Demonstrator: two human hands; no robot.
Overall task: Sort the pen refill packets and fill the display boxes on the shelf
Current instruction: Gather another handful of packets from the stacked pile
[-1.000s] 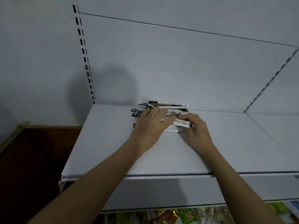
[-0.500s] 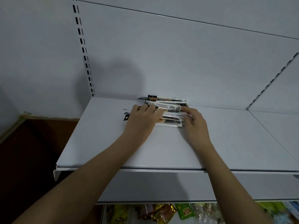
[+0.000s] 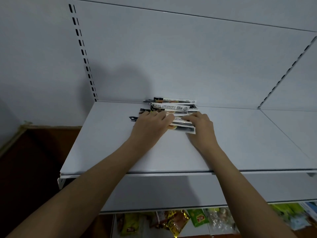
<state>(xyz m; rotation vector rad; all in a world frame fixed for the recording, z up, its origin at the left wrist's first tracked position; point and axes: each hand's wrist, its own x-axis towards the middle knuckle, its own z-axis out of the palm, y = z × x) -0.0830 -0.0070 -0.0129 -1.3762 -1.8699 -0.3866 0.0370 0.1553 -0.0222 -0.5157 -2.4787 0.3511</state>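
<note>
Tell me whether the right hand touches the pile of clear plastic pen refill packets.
Touching. The head view shows the right hand lying flat on the packets' right end.

I see a plain white shelf [image 3: 171,152] carrying pen refill packets [image 3: 171,107] printed black and white, one with a barcode stripe. Below its front edge, snack bags [image 3: 178,220] show gold, yellow and bright green.

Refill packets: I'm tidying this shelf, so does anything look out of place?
Yes. The refill packets lie in a loose, overlapping pile near the shelf back. A small dark piece lies apart, left of the left hand. No display boxes are visible.
</note>
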